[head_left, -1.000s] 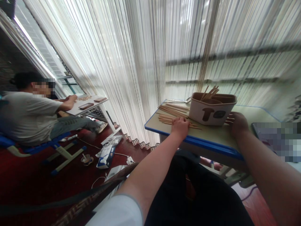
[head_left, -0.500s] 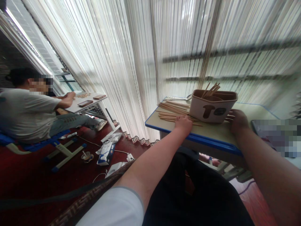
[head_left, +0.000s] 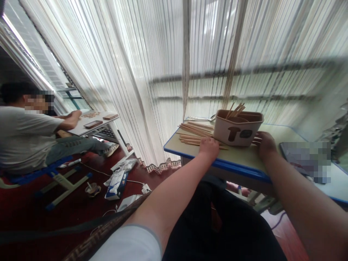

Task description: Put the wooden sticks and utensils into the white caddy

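Observation:
On the desk (head_left: 241, 159) with blue edging stands a cream utensil holder (head_left: 224, 134) with a brown inside and a dark mushroom-like print. Several wooden chopsticks (head_left: 239, 108) poke up out of it. To its left lie more loose chopsticks (head_left: 190, 139), spread in two bunches. My left hand (head_left: 209, 148) is closed over the nearer bunch, beside the holder's front left corner; stick ends show past it on the right. My right hand (head_left: 265, 144) is at the holder's right side with fingers apart; whether they touch it I cannot tell.
A metal ladle or spoon (head_left: 212, 118) lies behind the chopsticks. At right is a partly blurred-out dark flat object (head_left: 296, 156). A person (head_left: 27, 134) sits at another table (head_left: 78, 127) on the left. A cup (head_left: 92, 189), packaging (head_left: 117, 181) and cables are on the floor.
The view has shifted slightly, so the desk and holder appear a little further left and lower. Both hands keep their places at the chopsticks and holder.

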A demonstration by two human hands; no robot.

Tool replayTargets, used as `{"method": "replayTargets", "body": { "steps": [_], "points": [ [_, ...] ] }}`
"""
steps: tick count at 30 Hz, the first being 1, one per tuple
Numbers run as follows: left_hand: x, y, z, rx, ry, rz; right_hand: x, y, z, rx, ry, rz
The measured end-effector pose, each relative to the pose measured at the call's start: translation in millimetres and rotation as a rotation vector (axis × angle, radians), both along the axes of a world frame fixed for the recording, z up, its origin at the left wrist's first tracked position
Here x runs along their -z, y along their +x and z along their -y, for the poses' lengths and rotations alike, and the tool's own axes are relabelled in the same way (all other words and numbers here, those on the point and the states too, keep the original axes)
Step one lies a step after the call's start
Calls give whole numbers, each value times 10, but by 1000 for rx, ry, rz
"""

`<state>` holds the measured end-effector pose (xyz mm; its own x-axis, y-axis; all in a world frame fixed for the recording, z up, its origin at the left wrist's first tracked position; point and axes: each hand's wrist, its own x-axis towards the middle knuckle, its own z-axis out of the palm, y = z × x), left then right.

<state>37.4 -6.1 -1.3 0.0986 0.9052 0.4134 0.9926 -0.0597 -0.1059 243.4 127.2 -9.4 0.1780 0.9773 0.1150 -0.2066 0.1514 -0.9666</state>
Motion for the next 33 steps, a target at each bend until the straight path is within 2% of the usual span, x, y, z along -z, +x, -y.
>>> {"method": "replayTargets", "body": {
  "steps": [5,8,12,16,20,23,26,30,33],
  "points": [
    [-22,-32,106,7,129,12,19,3,-7,-19,28,-4],
    [-131,-127,158,101,229,31,52,10,-44,-16,43,-9],
    [-341,-338,151,235,587,197,92,13,-90,-23,37,-14],
    [-577,-456,-47,397,947,473,107,23,-113,-38,32,-34],
    [-865,-385,-448,480,1089,898,154,59,-187,71,47,-112],
    [-1046,-305,-781,492,1105,1117,201,80,-254,76,32,-159],
    [-1106,-253,-1080,505,1025,1167,217,82,-277,53,29,-155],
    [-1023,-186,-1347,463,755,1071,193,70,-253,67,25,-137],
    [-938,-128,-1427,403,566,879,171,64,-228,74,26,-130]
  ]
}}
